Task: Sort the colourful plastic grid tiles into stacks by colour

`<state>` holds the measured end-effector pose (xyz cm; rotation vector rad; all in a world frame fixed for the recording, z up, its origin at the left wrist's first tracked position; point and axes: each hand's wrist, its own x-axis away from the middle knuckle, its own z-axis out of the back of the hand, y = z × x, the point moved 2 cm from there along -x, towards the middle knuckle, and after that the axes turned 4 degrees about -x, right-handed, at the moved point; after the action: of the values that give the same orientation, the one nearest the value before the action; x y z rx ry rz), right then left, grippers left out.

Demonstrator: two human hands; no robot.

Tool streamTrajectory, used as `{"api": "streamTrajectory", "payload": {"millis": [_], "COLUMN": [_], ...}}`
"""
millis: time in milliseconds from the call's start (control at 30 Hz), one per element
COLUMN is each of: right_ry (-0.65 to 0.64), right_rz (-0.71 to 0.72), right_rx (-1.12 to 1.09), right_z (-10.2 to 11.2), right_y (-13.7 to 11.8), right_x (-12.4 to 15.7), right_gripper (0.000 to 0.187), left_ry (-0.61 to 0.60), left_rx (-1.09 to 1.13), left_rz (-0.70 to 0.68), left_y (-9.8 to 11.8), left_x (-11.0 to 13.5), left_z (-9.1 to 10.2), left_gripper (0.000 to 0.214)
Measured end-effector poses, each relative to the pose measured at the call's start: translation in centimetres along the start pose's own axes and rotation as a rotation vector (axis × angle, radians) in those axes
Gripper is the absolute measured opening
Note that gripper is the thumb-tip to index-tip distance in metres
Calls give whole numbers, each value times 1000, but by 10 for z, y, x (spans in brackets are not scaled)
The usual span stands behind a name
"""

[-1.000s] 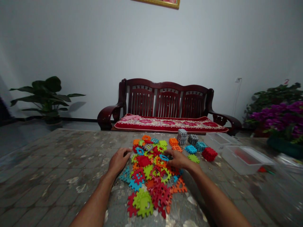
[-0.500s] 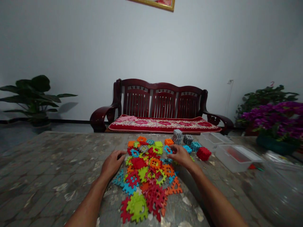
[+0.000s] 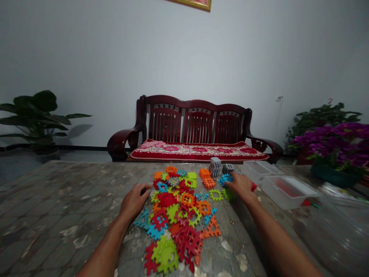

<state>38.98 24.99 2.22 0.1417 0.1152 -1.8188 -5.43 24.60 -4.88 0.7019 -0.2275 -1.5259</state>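
Note:
A loose pile of toothed plastic building tiles [image 3: 167,200] in red, green, orange and blue lies in front of me. My left hand [image 3: 136,200] rests on the table at the pile's left edge, thumb and forefinger apart, holding nothing. Over on the right, my right hand [image 3: 241,186] has its fingertips on a blue toothed tile [image 3: 225,179] at a small blue stack. Green tiles [image 3: 228,194] lie just below that hand, and a single green frame tile [image 3: 216,195] is to their left. Red tiles [image 3: 253,186] are mostly hidden behind my right hand.
Stacks of orange tiles [image 3: 208,182], light grey tiles [image 3: 215,167] and dark grey tiles [image 3: 228,168] stand behind the pile. Clear plastic boxes [image 3: 284,192] sit at right, near a purple flower pot [image 3: 336,175]. A wooden bench [image 3: 198,123] stands beyond the table [image 3: 72,207].
My right hand has moved right from the pile's edge with a blue tile, over to the blue stack. Orange and green tiles it covered now show. My left hand has stayed put.

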Motion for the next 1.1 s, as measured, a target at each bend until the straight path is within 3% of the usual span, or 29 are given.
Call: {"api": "streamTrajectory", "payload": {"millis": [800, 1100], "right_ry": [-121, -131], "right_rz": [18, 50], "right_rx": [59, 59], "right_z": [-8, -10], "right_y": [-29, -29], "right_x": [-14, -17], "right_gripper": [62, 56], "left_ry": [16, 4], "left_rx": [-8, -4], "left_rz": [16, 21], "left_y": [5, 5], "left_x": [2, 2], "left_z": [3, 3], "left_gripper": [31, 31]}}
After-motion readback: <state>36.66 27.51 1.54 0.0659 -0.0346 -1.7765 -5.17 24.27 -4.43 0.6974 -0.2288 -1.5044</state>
